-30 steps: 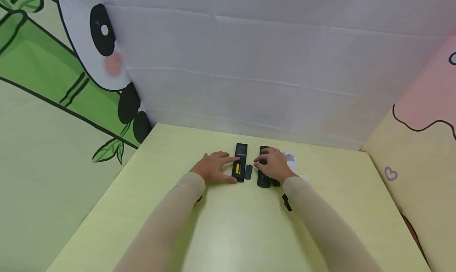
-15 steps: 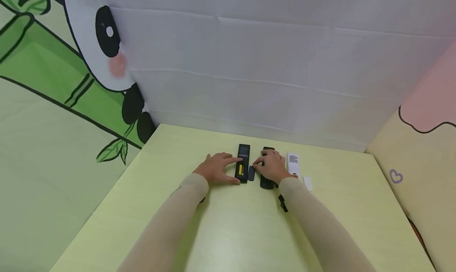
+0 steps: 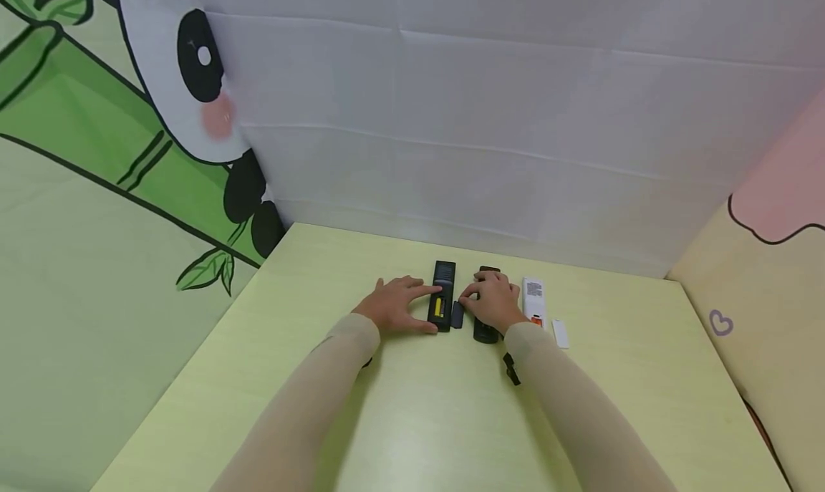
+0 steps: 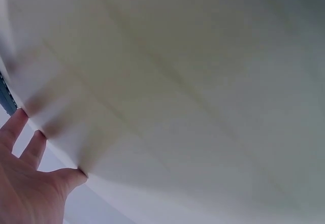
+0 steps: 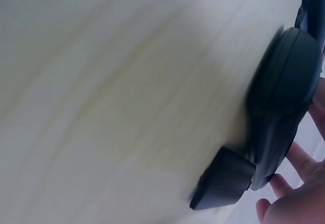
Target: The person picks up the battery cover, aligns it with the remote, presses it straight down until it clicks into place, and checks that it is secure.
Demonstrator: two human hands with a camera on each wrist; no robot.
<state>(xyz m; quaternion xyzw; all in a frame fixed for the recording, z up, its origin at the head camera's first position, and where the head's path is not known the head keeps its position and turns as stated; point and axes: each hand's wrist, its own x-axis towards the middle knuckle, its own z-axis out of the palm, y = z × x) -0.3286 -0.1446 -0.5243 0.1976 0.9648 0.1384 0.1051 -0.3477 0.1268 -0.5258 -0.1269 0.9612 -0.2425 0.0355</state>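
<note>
A black remote control (image 3: 445, 271) lies face down with its battery bay uncovered and a yellow battery (image 3: 439, 307) inside. My left hand (image 3: 396, 306) is spread beside it, index fingertip touching its back and thumb by its near end. Close to its right side is its dark battery cover (image 3: 457, 316). My right hand (image 3: 495, 302) reaches over a second black remote (image 3: 486, 331), thumb and index fingertips close together at the cover's far end; I cannot tell whether they pinch it. In the right wrist view, another black battery cover (image 5: 223, 181) lies against the second remote.
Right of the hands lie a white remote (image 3: 533, 297) with a printed label and a small white cover (image 3: 561, 334). The pale table (image 3: 412, 420) meets a white cloth backdrop (image 3: 451, 155) behind, with printed panels at both sides.
My right hand has shifted slightly left, its thumb and index fingertips now at the cover, uncovering more of the white remote and white cover. My left hand stays at the remote; the view turned slightly.
</note>
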